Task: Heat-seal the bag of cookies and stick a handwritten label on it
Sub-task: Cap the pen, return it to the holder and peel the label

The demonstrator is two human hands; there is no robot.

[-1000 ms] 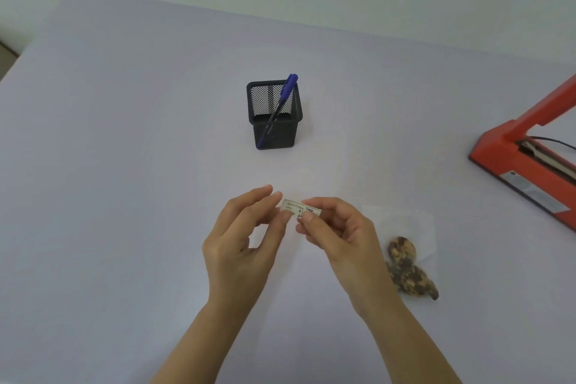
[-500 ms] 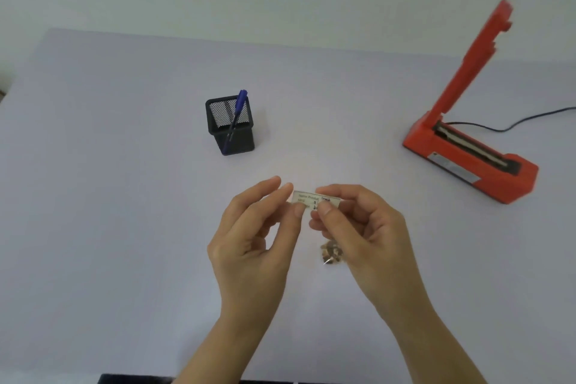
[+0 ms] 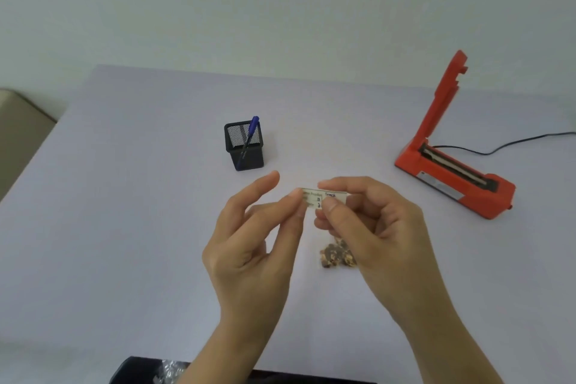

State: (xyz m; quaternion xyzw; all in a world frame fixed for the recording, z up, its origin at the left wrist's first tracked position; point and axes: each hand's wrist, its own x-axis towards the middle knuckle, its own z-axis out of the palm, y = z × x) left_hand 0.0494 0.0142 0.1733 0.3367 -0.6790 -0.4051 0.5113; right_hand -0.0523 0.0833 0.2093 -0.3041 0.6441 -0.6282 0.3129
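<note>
A small white label with printed lines and blue handwriting is held above the table between both hands. My left hand pinches its left end with thumb and fingertip. My right hand pinches its right part between thumb and forefinger. Under the right hand lies the clear bag of cookies on the table, mostly hidden by the hand. The orange heat sealer stands at the right with its arm raised upright.
A black mesh pen holder with a blue pen stands behind the hands. The sealer's black cable runs off to the right. The lilac table ends at the front, where a dark bin shows below the edge.
The view has tilted up and shifted right, bringing the whole sealer into sight. Both hands keep holding the label, now over the cookie bag.
</note>
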